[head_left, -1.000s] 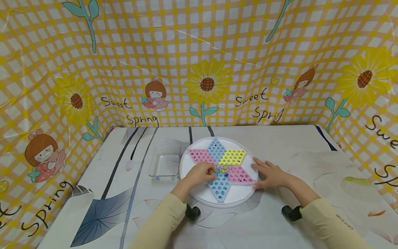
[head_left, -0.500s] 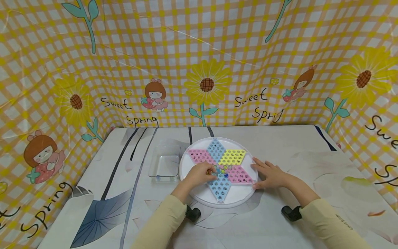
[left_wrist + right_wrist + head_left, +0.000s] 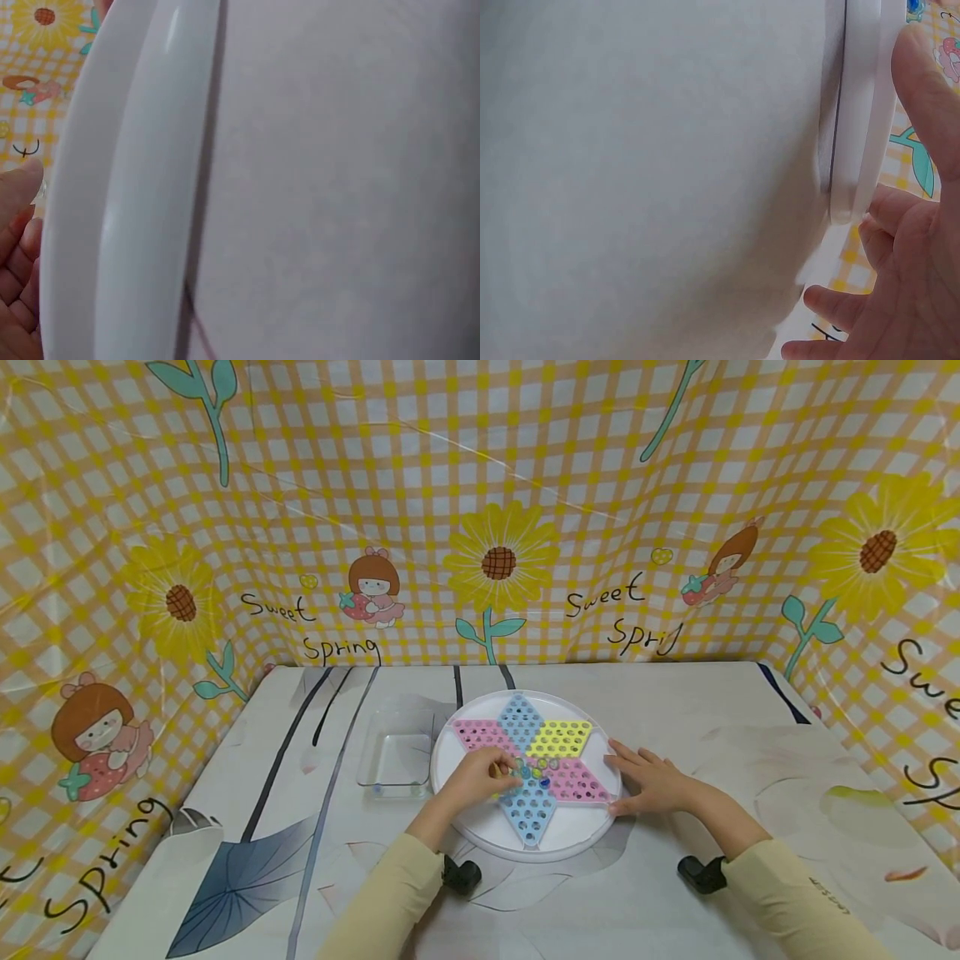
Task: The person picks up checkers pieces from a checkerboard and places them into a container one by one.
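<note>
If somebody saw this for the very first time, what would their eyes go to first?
Probably the bright yellow checked cloth behind the table, with its big sunflowers. Next, I'd guess, the colourful star on the round white board, with shiny marbles near its middle. Then the left hand over the board's left part and the right hand at its right edge.

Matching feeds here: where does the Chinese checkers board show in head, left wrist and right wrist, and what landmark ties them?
Head: Chinese checkers board, below centre and slightly right.
Left wrist: its white rim runs top to bottom, left of centre.
Right wrist: its white rim descends from the top edge, right of centre.
Shared landmark: yellow-checked cloth, across the top in head, far left in left wrist, far right in right wrist.
</note>
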Demonstrator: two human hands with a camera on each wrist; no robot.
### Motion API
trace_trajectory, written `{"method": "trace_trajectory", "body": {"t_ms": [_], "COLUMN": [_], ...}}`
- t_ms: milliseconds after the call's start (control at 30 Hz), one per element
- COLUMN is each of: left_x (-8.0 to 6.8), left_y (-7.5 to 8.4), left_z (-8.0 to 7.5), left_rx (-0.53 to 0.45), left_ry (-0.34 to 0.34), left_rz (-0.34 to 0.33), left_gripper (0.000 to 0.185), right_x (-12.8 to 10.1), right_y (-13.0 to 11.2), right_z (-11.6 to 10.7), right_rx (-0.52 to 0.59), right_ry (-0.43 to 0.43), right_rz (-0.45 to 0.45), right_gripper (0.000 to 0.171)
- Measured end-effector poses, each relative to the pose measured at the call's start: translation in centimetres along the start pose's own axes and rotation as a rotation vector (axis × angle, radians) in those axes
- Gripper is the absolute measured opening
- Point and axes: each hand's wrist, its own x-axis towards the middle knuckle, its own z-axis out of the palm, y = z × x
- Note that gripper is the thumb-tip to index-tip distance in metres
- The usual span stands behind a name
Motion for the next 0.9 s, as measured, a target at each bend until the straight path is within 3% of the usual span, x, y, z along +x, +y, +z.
{"method": "trace_trajectory", "body": {"t_ms": [900], "left_x": [0.1], "left_y": [-0.6], "left_z": [-2.9], "left_rx": [0.071], "left_ry": [0.102], "left_rz": [-0.035], "left_gripper": [0.016], "right_x": [0.1], "right_y": [-0.2], "right_z": [-0.1], "right_rx": [0.027], "right_ry": [-0.013], "right_rz": [0.021], "right_gripper": [0.091]}}
